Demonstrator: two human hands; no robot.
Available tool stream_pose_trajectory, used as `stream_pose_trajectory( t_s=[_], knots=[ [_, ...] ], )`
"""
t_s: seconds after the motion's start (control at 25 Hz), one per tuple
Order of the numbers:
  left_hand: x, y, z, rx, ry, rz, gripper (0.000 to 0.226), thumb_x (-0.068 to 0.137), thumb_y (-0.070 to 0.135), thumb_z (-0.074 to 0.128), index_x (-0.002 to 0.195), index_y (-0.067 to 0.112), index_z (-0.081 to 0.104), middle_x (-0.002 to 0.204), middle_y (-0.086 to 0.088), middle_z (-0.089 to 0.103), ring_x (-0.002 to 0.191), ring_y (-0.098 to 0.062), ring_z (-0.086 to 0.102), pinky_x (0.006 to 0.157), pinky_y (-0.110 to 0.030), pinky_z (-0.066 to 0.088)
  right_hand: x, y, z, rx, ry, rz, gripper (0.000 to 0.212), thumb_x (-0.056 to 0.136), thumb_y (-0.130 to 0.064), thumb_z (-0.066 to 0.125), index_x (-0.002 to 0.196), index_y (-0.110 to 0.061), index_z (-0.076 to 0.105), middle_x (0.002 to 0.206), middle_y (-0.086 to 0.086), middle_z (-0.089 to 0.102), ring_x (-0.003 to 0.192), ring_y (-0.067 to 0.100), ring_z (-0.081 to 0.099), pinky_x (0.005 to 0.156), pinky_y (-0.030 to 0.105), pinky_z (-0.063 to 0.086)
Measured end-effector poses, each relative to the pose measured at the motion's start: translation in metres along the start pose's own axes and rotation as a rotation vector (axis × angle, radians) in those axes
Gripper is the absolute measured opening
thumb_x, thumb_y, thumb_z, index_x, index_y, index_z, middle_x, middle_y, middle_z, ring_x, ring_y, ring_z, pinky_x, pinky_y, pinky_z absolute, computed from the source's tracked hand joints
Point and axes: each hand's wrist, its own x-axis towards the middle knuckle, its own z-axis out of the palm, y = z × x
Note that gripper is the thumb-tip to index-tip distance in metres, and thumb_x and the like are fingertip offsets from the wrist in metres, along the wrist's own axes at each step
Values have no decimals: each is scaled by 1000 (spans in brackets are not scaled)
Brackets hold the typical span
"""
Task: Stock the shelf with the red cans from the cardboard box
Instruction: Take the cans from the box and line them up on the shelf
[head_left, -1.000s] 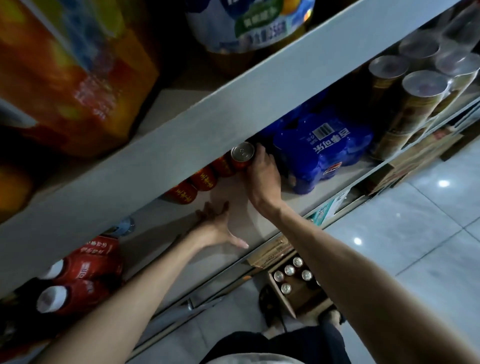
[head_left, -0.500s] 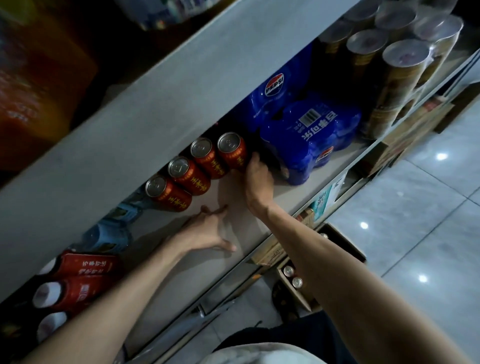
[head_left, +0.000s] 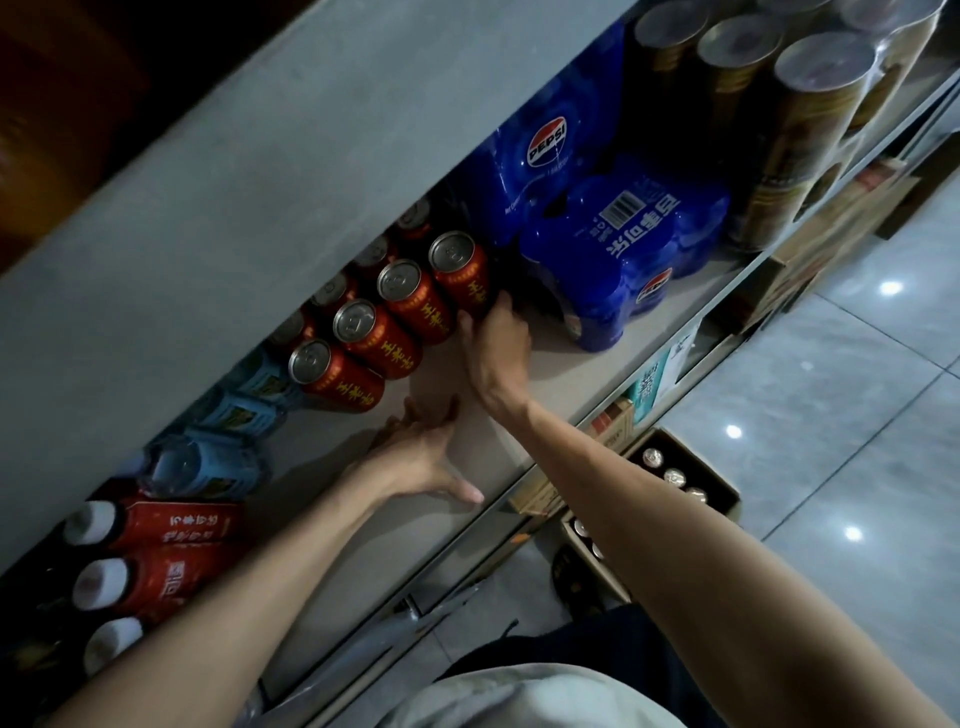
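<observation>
**Grey shelf, red row**

On the shelf (head_left: 571, 364) the red cans (head_left: 374, 332) stand in slanted rows. My right grip (head_left: 496, 348) holds the end can (head_left: 460, 270) by its foot, just beside the blue Pepsi pack (head_left: 623, 249). My left grip (head_left: 421, 452) lies flat and wide on the shelf. A careless shove could topple the row. More cans wait in the cardboard box (head_left: 608, 574).

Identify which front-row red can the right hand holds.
The rightmost can, beside the Pepsi pack: the right hand grips its base. The other three stand further left, nearer the left hand.
</observation>
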Motion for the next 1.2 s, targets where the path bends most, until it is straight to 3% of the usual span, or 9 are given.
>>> stream_pose_trajectory(
  t_s=[0.16,0.32,0.4,0.48,0.56,0.72,0.84,0.96,1.2],
  knots=[
    [3,1,2,20,14,-40,130,63,75,70,153,37,-16,165,-15,-3,150,-42,8,116,-51,24,6,-16,8,51,-39,88,44,96,-39,54,126,-8,48,123,15,61,113,33,59,92,39,46],
    [5,-2,4,-42,36,-37,122,68,74,67,154,37,-11,165,-13,-6,150,-42,7,117,-53,20,19,-20,8,81,-44,119,38,96,-37,55,120,-8,54,119,13,63,110,29,61,84,32,42],
    [5,-3,3,-414,132,-68,100,79,57,69,156,27,14,163,-10,17,148,-34,22,115,-46,28,22,-20,8,75,-49,130,34,97,-34,55,118,-8,55,117,12,63,108,28,61,82,32,42],
    [5,-9,7,-975,418,-185,63,87,26,72,142,7,46,144,-17,49,135,-34,46,100,-35,41,25,-19,9,51,-48,119,30,97,-32,55,115,-8,56,115,12,64,107,27,61,83,34,44],
    [-1,-17,16,-1295,665,-379,48,90,20,68,131,1,53,131,-18,59,124,-35,55,93,-34,46,27,-19,10,62,-65,108,27,96,-30,56,114,-10,56,114,9,63,106,24,61,85,35,48],
    [2,-32,9,-1593,784,-467,80,88,39,68,153,16,27,153,-11,40,140,-30,39,117,-48,31,30,-21,8,29,-57,107,26,94,-28,60,113,-10,58,111,7,65,105,21,63,80,30,46],
    [10,-33,-8,-1638,837,-418,85,85,39,71,153,18,26,153,-10,41,140,-31,40,118,-51,29,17,-16,5,14,-75,101,40,90,-28,67,122,-9,54,121,11,63,113,27,61,91,38,50],
    [16,-29,-12,-1759,747,-417,85,88,43,68,155,17,23,155,-11,37,142,-32,35,120,-50,24,6,-11,9,-39,-130,80,58,86,-24,71,133,-6,43,129,16,59,119,33,57,100,49,47],
    [21,-28,-13,-1725,799,-374,88,82,40,75,154,20,26,155,-6,38,141,-29,38,119,-50,26,15,-9,9,-64,-151,54,45,91,-18,66,130,-5,48,128,16,60,119,29,58,101,43,48]
  ],
)
